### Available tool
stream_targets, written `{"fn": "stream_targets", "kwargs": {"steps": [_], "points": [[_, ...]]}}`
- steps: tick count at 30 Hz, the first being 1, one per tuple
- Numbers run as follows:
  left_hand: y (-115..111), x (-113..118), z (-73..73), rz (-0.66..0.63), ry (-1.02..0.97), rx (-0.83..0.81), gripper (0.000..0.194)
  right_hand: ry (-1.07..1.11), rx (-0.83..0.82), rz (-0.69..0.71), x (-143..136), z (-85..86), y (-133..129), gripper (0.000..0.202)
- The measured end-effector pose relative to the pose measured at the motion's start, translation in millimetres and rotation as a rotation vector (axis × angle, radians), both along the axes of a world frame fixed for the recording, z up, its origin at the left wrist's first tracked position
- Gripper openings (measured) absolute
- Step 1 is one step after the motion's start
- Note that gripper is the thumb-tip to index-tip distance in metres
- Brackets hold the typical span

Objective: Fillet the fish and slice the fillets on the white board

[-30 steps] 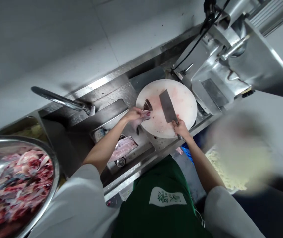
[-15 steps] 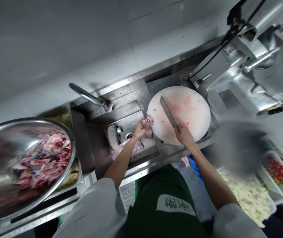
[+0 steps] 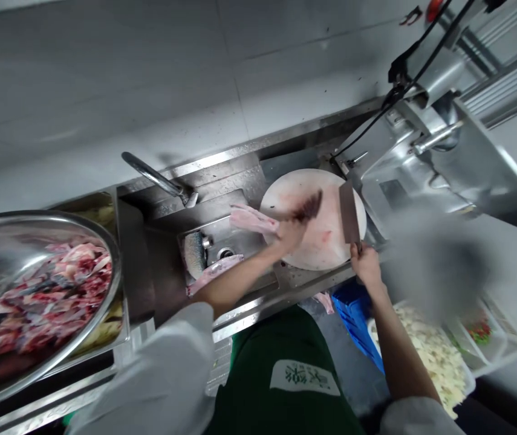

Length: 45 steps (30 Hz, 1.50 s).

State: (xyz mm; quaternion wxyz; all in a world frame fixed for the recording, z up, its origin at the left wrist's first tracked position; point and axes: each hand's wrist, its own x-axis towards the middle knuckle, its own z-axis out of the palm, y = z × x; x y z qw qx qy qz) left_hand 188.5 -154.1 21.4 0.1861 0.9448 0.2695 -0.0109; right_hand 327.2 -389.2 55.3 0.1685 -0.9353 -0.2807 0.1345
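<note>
My left hand [image 3: 291, 235] is closed around a gutted fish [image 3: 253, 219], over the left part of the round white cutting board [image 3: 294, 187]. Its pale pink end sticks out to the left over the sink; a dark, blurred end, perhaps the tail, points right across the board. In my right hand [image 3: 366, 264], at the board's right edge, a cleaver [image 3: 349, 211] is gripped by the handle, blade pointing away from me. A grey-skinned fish [image 3: 193, 254] and a pink fish piece [image 3: 216, 272] lie in the sink [image 3: 253, 244].
On the left stands a large metal bowl [image 3: 115, 266] with cut fish pieces [image 3: 65, 296]. A faucet [image 3: 153, 175] reaches over the sink. To the right are a metal machine [image 3: 403, 157], a blue crate [image 3: 353, 320] and a tub of pale slices [image 3: 430, 350].
My left hand has lifted the fish from the sink's right side and swung it over the board. My right hand has carried the cleaver from mid-board to the right edge.
</note>
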Motion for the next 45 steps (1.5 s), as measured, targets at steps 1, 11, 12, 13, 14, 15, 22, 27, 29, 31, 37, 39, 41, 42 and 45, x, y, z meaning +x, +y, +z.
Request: {"fn": "stream_targets", "kwargs": {"steps": [1, 11, 12, 13, 14, 15, 22, 27, 29, 31, 37, 39, 41, 42, 45], "points": [[-26.7, 7.3, -7.6, -0.083, 0.025, 0.061, 0.036, -0.019, -0.024, -0.045, 3.9, 2.0, -9.0, 0.031], [-68.4, -3.7, -39.1, -0.223, 0.074, 0.137, 0.052, -0.03, -0.012, -0.007, -15.5, 20.2, -5.8, 0.041], [-65.3, -1.9, -38.4, -0.223, 0.067, 0.13, 0.053, -0.041, -0.006, -0.001, -15.2, 22.8, -1.7, 0.042], [-62.2, 0.4, -37.7, -0.219, 0.06, 0.119, 0.055, -0.052, 0.003, 0.004, -13.9, 25.0, 1.9, 0.044], [-59.0, 3.0, -37.1, -0.214, 0.056, 0.1, 0.056, -0.06, 0.012, 0.008, -11.7, 26.5, 5.1, 0.044], [-55.7, 5.4, -36.5, -0.201, 0.052, 0.076, 0.056, -0.062, 0.02, 0.017, -9.2, 27.0, 7.9, 0.045], [-50.0, 3.1, -28.0, -0.186, -0.004, -0.023, 0.032, 0.089, -0.066, 0.215, -8.8, 7.1, 35.9, 0.038], [-27.5, -36.2, -18.5, -0.214, -0.024, -0.004, 0.039, 0.135, -0.233, 0.28, -16.3, 1.6, 56.1, 0.037], [-3.5, -63.4, -16.0, -0.12, -0.022, -0.104, 0.04, 0.135, -0.271, 0.279, -16.8, 3.7, 60.6, 0.037], [14.6, -89.3, -16.2, -0.032, 0.024, -0.276, 0.032, 0.141, -0.289, 0.282, -16.5, 5.6, 62.5, 0.037], [-33.9, -117.6, -22.4, -0.049, 0.031, -0.339, 0.032, 0.13, -0.262, 0.3, -13.1, 3.7, 53.8, 0.04], [-55.5, -117.5, -17.6, -0.075, 0.074, -0.259, 0.047, 0.122, -0.247, 0.322, -11.4, 1.7, 49.5, 0.041], [-61.5, -118.9, -8.3, -0.108, 0.138, -0.185, 0.052, 0.118, -0.239, 0.335, -10.5, 0.1, 47.0, 0.04], [-59.0, -120.5, -2.8, -0.121, 0.167, -0.15, 0.052, 0.12, -0.239, 0.342, -10.7, -0.3, 46.8, 0.04], [-40.4, -127.2, 10.7, -0.149, 0.241, -0.044, 0.051, 0.141, -0.264, 0.376, -14.5, 1.2, 50.6, 0.038]]}}
